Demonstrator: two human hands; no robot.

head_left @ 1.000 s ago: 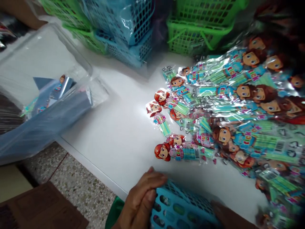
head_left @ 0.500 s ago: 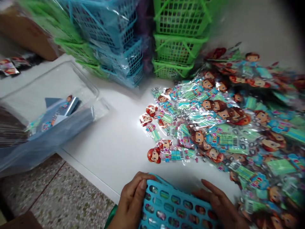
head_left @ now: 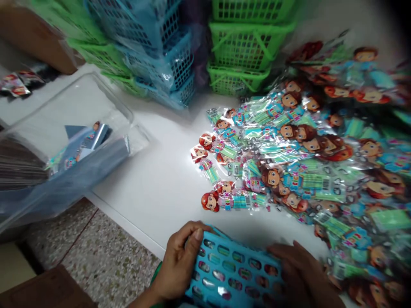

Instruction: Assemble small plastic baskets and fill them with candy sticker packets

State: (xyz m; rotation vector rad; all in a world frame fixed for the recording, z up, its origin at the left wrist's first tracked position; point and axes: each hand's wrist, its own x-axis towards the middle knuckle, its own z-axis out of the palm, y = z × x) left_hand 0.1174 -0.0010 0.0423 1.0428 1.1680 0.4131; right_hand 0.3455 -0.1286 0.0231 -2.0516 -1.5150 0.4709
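A light blue plastic basket (head_left: 231, 273) with oval holes is tipped in front of me at the bottom of the view. Colourful packets show through its holes. My left hand (head_left: 183, 261) grips its left corner, thumb pressed on the rim. At its right end is my right hand (head_left: 302, 269), blurred, fingers stretched along the corner; I cannot make out whether it bears any weight. Beyond the basket lie flat character-shaped packets (head_left: 237, 201) in clear wrap, with green and blue strips. The lower part of the basket is cut off by the frame.
A large heap of the same packets (head_left: 305, 179) spreads over the right of the white table (head_left: 154, 171). Stacked green baskets (head_left: 240, 47) and plastic-wrapped blue baskets (head_left: 154, 64) stand at the back. A clear tray (head_left: 128, 115) with bags is at left, near the table edge above a speckled floor.
The view has shifted a little. My left hand stays on the basket's corner. My right hand has moved slightly over the basket's right end and is more blurred.
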